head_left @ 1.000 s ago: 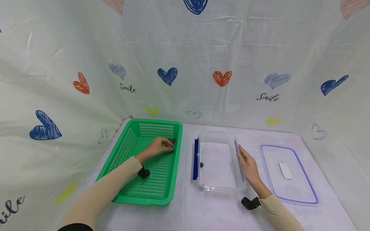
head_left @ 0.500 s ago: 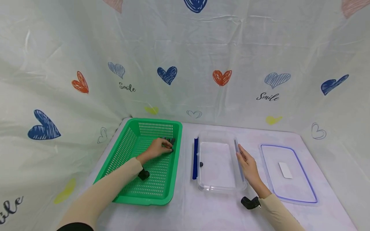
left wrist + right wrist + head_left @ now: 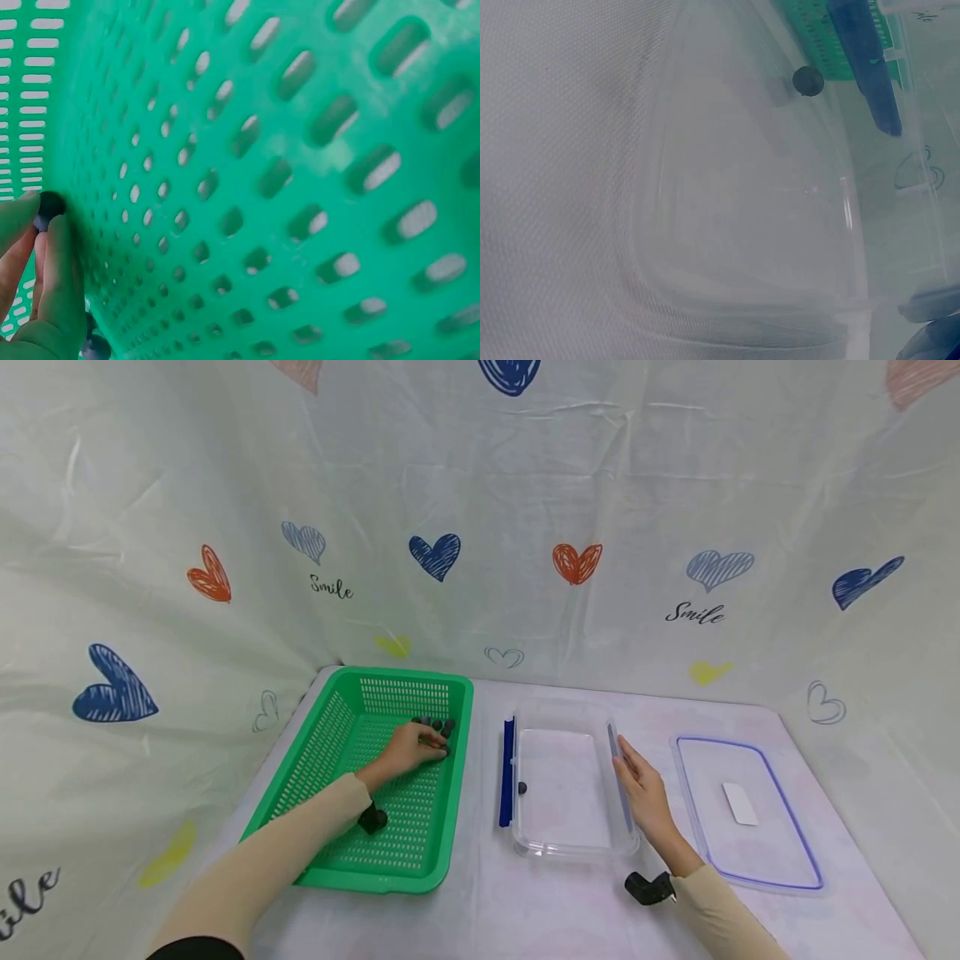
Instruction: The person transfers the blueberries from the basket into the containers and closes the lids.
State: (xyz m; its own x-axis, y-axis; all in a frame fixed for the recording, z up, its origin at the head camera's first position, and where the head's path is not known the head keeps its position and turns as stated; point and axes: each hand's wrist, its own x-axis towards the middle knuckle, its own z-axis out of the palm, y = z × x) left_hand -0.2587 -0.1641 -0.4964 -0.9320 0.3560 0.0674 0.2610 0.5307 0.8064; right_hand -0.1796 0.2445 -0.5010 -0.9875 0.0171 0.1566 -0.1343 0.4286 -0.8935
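My left hand reaches into the green plastic basket, beside its right wall. In the left wrist view its fingertips pinch a small dark blueberry. Several more blueberries lie just beyond the fingers, in the basket's far right part; another blueberry shows below the hand in the left wrist view. My right hand rests its extended fingers against the right side of a clear plastic box. Inside that box, by the left wall, sits a single blueberry.
A blue latch flap sticks out on the box's left side. Right of the box lies its clear lid with a blue seal, and a small white rectangle shows within its outline. A curtain printed with hearts stands behind the table.
My left hand has drawn slightly toward me inside the basket, uncovering more blueberries beyond it. The right hand, the box and its single blueberry stay in place.
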